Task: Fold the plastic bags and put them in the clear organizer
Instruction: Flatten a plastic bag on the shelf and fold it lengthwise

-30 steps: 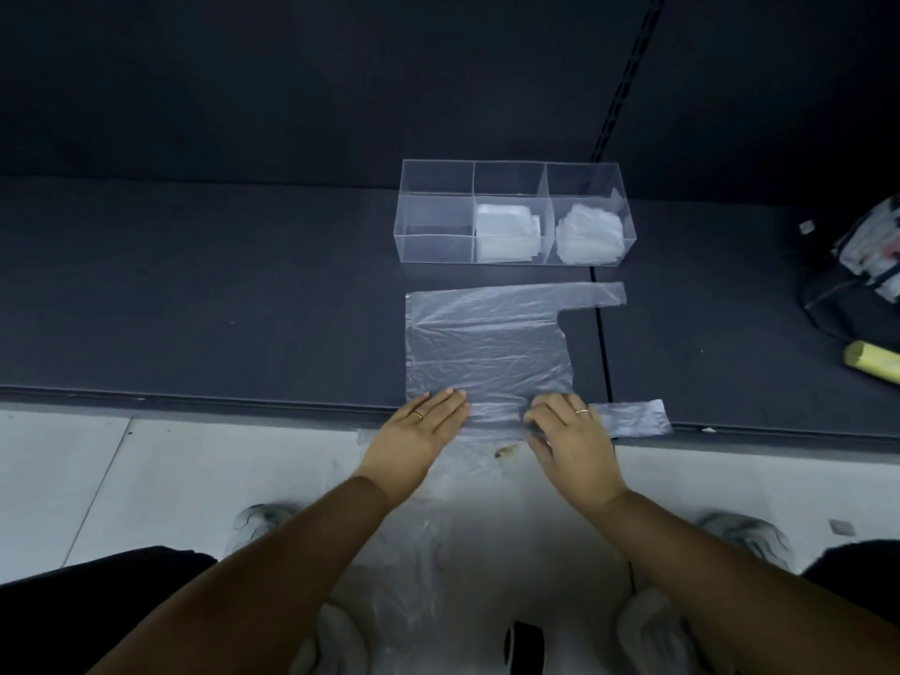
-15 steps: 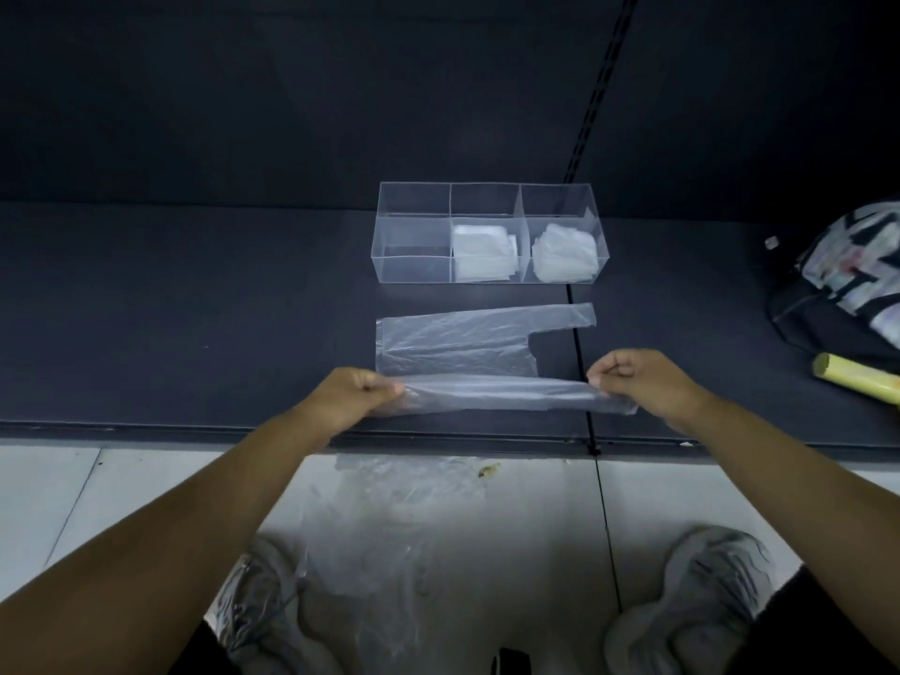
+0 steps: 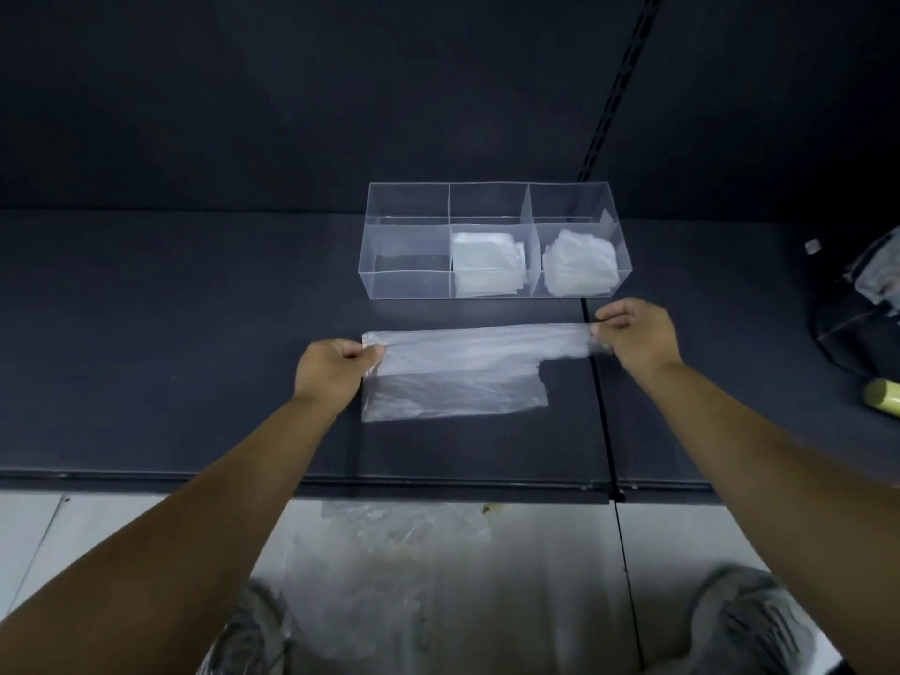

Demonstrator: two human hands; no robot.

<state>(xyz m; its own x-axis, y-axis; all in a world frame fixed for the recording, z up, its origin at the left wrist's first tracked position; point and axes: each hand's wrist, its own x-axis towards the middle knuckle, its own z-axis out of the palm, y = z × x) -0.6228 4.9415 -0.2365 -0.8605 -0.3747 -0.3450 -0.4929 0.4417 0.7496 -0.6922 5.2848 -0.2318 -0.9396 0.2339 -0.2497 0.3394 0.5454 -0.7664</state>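
your left hand [image 3: 336, 370] is curled, thumb and fingers pinching the far left corner of the plastic bag [image 3: 458, 377]. your right hand [image 3: 633, 333] is curled the same way and pinches the bag's handle end on the right side, so both hands are closed on the same long edge and hold it stretched between them. the bag lies on the dark shelf [image 3: 170, 333], with a denser, cloudier band along the far edge where the layers overlap and a thinner, clearer part nearer to you. its far edge runs roughly level with the front wall of the clear organizer [image 3: 409, 285], just in front of it and not touching. the organizer has three compartments in a row: the left one holds nothing you can see, the middle one holds a folded white bag [image 3: 487, 265], and the right one holds another folded bag [image 3: 582, 267]. a seam [image 3: 601, 406] in the shelf runs toward you under your right wrist. at the right edge sit a dark pouch [image 3: 857, 304] and the end of a yellowish roll [image 3: 881, 397], well apart from the bag. below the shelf's front lip, loose clear plastic [image 3: 389, 552] lies on the pale floor between your shoes [image 3: 750, 621]. nothing stands between the bag and the organizer.
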